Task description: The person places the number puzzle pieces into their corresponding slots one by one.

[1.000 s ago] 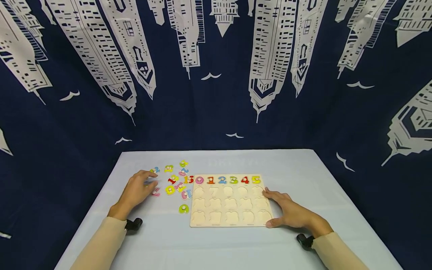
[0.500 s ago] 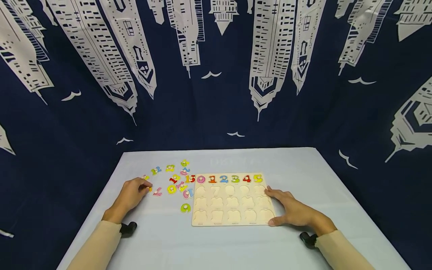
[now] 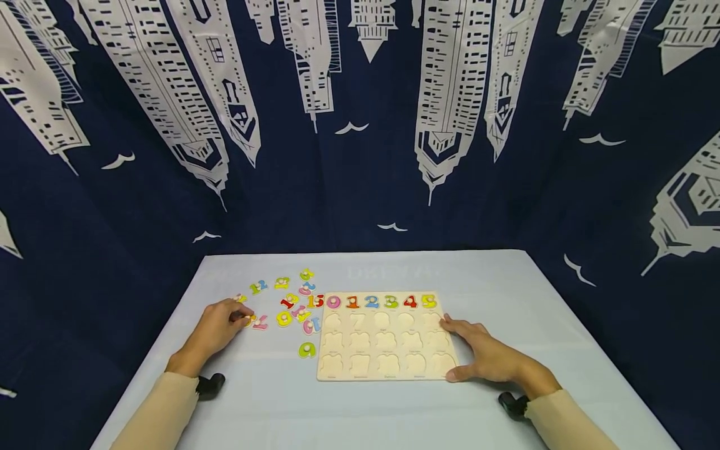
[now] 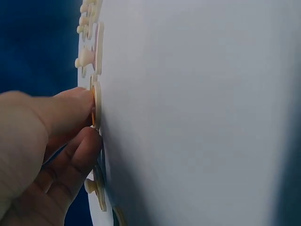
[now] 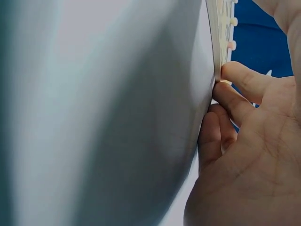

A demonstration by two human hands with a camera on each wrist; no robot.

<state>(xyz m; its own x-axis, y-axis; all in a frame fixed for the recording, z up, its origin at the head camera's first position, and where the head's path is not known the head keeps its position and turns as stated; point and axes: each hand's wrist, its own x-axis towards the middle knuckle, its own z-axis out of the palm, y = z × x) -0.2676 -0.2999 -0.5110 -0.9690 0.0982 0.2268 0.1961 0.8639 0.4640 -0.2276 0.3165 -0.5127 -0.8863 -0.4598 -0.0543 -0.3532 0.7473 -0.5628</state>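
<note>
At the left of the table, my left hand (image 3: 212, 328) pinches an orange-yellow number puzzle piece (image 3: 250, 320) between thumb and fingers. In the left wrist view that piece (image 4: 98, 106) stands edge-on between the fingertips, close to the table surface; its digit is hidden. Beside it lies a pink number piece (image 3: 260, 322). My right hand (image 3: 489, 355) rests at the right edge of the wooden number board (image 3: 388, 380), thumb near the lower corner, fingers spread up the side. In the right wrist view its fingertips touch the board's edge (image 5: 215, 42).
The board's top row holds the pieces 0 to 5, such as the orange 1 (image 3: 352, 302); lower rows show bare recesses. Loose number pieces lie left of the board, including a blue-green 12 (image 3: 259, 287), a red-yellow 15 (image 3: 315, 301) and a green piece (image 3: 306, 349).
My left hand has drawn back left from over the loose pieces, uncovering the 12, and now pinches the orange-yellow piece. My right hand stays at the board's edge.
</note>
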